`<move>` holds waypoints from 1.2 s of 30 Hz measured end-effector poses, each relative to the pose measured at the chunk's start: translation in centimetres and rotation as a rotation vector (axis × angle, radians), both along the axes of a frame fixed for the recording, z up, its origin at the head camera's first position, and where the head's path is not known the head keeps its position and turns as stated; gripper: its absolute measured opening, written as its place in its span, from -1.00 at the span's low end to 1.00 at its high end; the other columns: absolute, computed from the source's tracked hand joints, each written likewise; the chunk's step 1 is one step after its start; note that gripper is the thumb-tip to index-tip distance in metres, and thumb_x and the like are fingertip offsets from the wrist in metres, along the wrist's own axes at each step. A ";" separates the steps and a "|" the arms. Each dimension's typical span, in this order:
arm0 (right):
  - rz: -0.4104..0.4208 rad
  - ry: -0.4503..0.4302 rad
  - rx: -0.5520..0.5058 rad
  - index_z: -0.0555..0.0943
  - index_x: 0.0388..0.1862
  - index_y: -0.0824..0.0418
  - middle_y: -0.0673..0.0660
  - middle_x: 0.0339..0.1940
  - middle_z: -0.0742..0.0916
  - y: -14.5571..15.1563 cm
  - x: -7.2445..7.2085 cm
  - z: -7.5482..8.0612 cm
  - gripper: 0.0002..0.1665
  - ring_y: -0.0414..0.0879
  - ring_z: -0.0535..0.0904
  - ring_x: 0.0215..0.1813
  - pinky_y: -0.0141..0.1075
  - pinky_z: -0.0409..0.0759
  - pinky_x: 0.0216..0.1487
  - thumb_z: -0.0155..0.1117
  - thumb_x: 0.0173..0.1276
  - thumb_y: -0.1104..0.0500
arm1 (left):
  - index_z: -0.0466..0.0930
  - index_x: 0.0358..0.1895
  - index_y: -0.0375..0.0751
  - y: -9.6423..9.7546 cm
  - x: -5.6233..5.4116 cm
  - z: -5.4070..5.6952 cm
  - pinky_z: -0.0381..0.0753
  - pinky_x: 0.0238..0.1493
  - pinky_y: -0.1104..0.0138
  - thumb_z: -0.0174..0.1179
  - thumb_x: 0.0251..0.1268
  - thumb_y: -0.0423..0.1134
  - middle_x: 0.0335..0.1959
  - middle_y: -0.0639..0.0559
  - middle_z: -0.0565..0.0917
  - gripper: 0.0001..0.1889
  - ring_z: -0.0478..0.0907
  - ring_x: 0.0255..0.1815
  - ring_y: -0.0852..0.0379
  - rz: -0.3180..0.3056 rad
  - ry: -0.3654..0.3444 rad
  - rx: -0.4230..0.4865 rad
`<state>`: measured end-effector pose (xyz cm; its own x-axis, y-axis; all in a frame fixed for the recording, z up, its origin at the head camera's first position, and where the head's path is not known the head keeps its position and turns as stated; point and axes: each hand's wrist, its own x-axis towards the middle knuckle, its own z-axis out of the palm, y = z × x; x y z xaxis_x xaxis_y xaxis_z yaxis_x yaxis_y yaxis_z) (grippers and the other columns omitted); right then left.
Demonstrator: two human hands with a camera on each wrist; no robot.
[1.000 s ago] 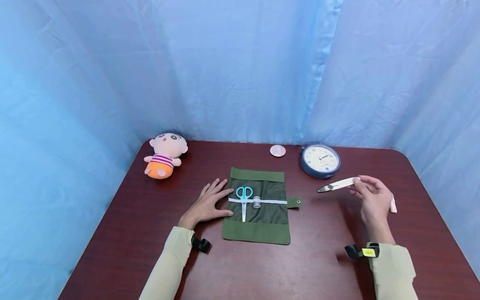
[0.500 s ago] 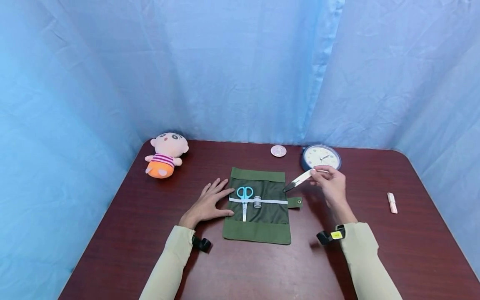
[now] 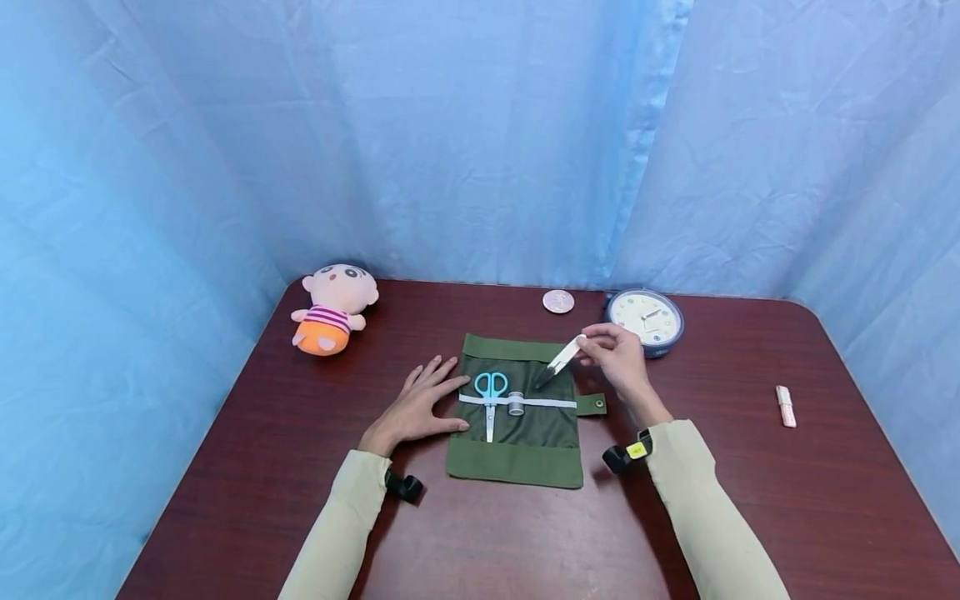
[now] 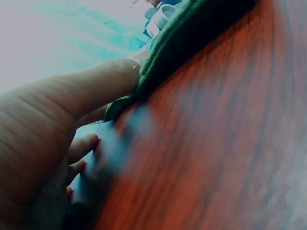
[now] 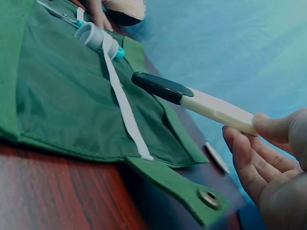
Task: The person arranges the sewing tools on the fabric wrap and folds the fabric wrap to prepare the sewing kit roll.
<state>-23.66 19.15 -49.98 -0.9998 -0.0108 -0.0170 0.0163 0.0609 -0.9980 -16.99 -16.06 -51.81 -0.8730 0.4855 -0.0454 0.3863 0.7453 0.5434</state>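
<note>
A green fabric roll (image 3: 517,467) lies unfolded, a white elastic band (image 5: 123,103) across its middle. Teal-handled scissors (image 3: 491,400) and a grey spool (image 3: 516,404) are tucked under that band. With fingers spread, my left hand (image 3: 416,407) rests at the roll's left edge; the left wrist view shows its thumb (image 4: 103,84) touching the green edge. My right hand (image 3: 618,362) pinches the white end of a slim white tool with a rounded black tip (image 5: 196,103). The tool's kind is unclear. It hangs tilted above the roll's right half, black end down-left.
A snap tab (image 3: 592,405) sticks out from the roll's right side. Behind stand a blue alarm clock (image 3: 656,321) and a round pale disc (image 3: 558,302). A plush doll (image 3: 330,308) lies at the back left, a small pinkish-white bundle (image 3: 785,407) at the right.
My right hand has moved left with the white tool, from beside the clock's right to above the roll, and the tool tilts more steeply. My left hand has stayed in place.
</note>
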 end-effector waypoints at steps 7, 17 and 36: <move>0.025 -0.032 0.094 0.52 0.07 0.62 -0.24 -0.55 0.72 -0.4 -0.6 -0.7 -0.62 -0.37 0.69 -0.47 -0.45 0.71 -0.37 0.28 0.40 0.35 | 0.37 0.49 0.04 0.1 -0.1 0.0 -0.14 0.62 -0.20 0.38 0.19 0.15 0.65 -0.08 0.10 -0.21 -0.14 0.70 -0.19 -0.005 0.008 -0.008; 0.078 -0.017 0.237 0.64 -0.01 0.48 -0.02 -0.45 0.80 -0.8 -1.0 -1.2 -0.71 -0.35 0.70 -0.47 -0.43 0.71 -0.38 0.32 0.38 0.31 | 0.35 0.50 0.06 0.1 -0.2 0.0 -0.19 0.64 -0.17 0.38 0.18 0.16 0.66 -0.06 0.07 -0.19 -0.17 0.71 -0.15 0.001 -0.003 -0.012; 0.297 0.081 0.567 0.75 -0.11 0.24 0.22 -0.28 0.84 -2.2 -0.7 -0.1 -0.79 -0.17 0.73 -0.40 -0.29 0.66 -0.26 0.40 0.35 0.16 | 0.36 0.49 0.04 0.1 0.0 -0.1 -0.19 0.63 -0.18 0.38 0.20 0.15 0.66 -0.08 0.09 -0.21 -0.15 0.71 -0.17 0.003 -0.006 0.000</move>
